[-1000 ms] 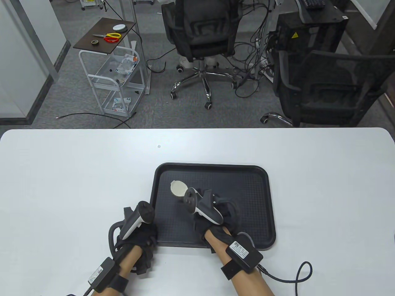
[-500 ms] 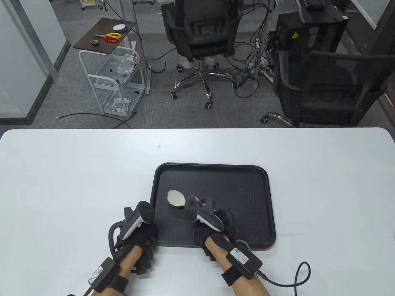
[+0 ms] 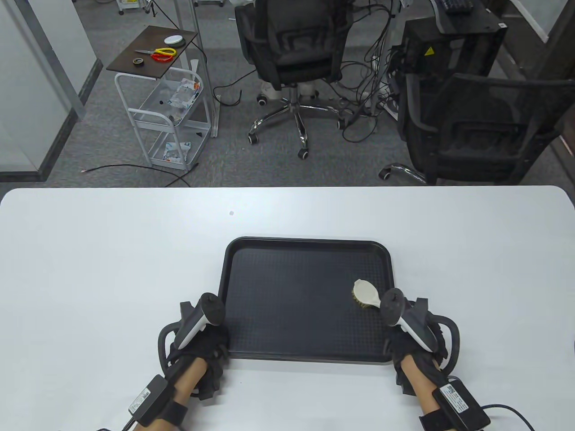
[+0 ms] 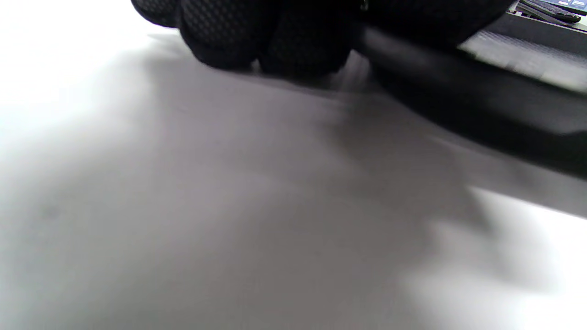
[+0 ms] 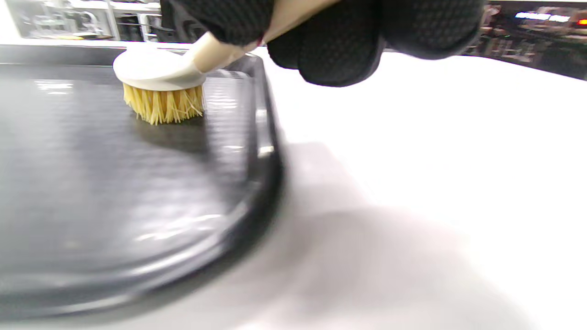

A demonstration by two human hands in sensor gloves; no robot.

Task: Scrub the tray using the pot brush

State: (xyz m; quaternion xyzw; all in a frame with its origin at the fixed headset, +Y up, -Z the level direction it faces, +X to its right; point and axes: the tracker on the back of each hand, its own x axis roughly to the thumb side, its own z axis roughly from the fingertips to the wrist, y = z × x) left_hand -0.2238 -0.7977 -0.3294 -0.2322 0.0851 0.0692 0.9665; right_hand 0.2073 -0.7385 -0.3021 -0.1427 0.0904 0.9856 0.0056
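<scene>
A black textured tray [image 3: 305, 269] lies on the white table, near the front edge. My right hand [image 3: 415, 330] grips the cream handle of the pot brush [image 3: 366, 292]. Its round head with yellow bristles [image 5: 163, 105] stands on the tray floor close to the right rim [image 5: 261, 137]. My left hand [image 3: 204, 336] sits at the tray's front left corner, fingers curled against the rim [image 4: 458, 105] and pressed to the table. The wrist view is blurred, so I cannot tell how firmly that hand holds the rim.
The white table [image 3: 112, 251] spreads wide on both sides of the tray. Beyond its far edge stand two black office chairs [image 3: 296, 49], a small trolley [image 3: 166, 103] and tangled cables on the floor. A cable runs from my right wrist unit [image 3: 462, 404].
My right hand has swept the brush from the tray's left part, first toward me, then across to the right rim. The left hand and the tray have stayed put.
</scene>
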